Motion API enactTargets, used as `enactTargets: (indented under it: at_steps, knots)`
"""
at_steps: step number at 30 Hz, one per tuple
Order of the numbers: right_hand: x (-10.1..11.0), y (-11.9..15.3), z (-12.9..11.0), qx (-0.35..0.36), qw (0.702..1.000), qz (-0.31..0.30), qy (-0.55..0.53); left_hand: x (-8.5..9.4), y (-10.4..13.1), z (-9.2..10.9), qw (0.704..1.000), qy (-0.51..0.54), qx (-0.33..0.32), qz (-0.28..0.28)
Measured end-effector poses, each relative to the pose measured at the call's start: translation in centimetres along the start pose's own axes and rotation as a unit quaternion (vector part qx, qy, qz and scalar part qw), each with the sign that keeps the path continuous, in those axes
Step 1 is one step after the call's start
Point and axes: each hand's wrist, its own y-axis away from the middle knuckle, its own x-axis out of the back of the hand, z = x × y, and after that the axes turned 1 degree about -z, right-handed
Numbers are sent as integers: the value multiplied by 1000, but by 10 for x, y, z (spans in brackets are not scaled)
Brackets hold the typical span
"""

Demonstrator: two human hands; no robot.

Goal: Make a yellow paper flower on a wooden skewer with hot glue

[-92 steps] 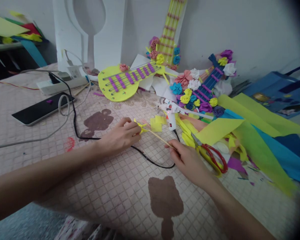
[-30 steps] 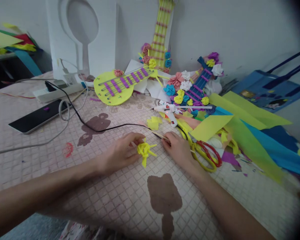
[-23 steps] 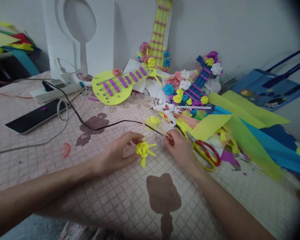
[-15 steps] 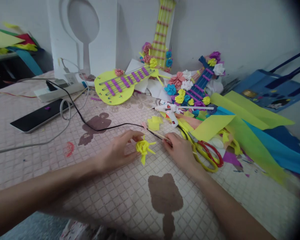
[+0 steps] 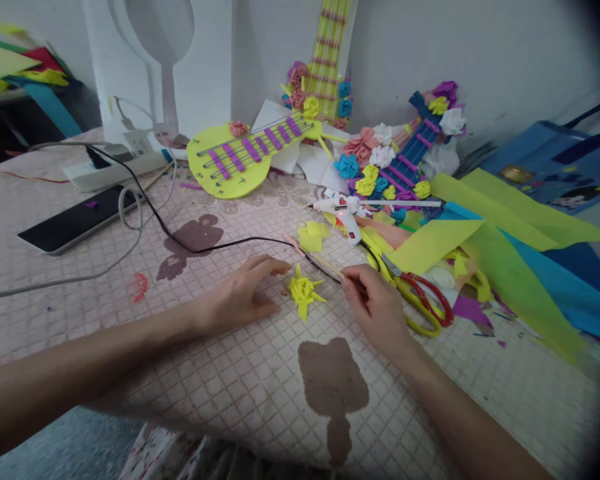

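A small yellow paper flower with pointed tips (image 5: 305, 291) lies on the patterned tablecloth (image 5: 230, 393) between my hands. My left hand (image 5: 245, 293) rests just left of it, thumb and fingers apart with nothing between them. To the flower's right, my right hand (image 5: 377, 307) pinches the end of a thin pale stick (image 5: 327, 265), which points up and left across the black cable (image 5: 255, 239). Small yellow paper squares (image 5: 313, 235) lie beyond the stick. A white glue gun (image 5: 347, 217) lies behind my right hand.
Scissors with red handles (image 5: 433, 300) and a yellow-handled pair (image 5: 420, 317) lie right of my right hand, near coloured paper sheets (image 5: 520, 267). Paper-decorated guitars (image 5: 237, 160) stand at the back. A dark flat device (image 5: 77, 220) and power strip (image 5: 110, 175) are left.
My left hand has let go of the yellow flower, which now lies by itself on the cloth. The camera view has shifted slightly. My right hand still holds the stick.
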Motion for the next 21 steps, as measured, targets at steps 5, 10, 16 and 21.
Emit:
enactTargets:
  at_steps: [5, 10, 16, 21]
  knots:
    - [0, 1, 2, -40, 999, -17, -32, -4, -1, -5, 1000, -15, -7, 19]
    - [1, 2, 6, -39, 998, -35, -34, -1, -11, -2, 996, -22, -30, 82]
    - [4, 1, 5, 3, 997, -77, 9, 10, -31, 15, 993, -48, -63, 88]
    - [7, 2, 0, 10, 999, -42, -14, 0, -46, 26, 996, -38, -55, 57]
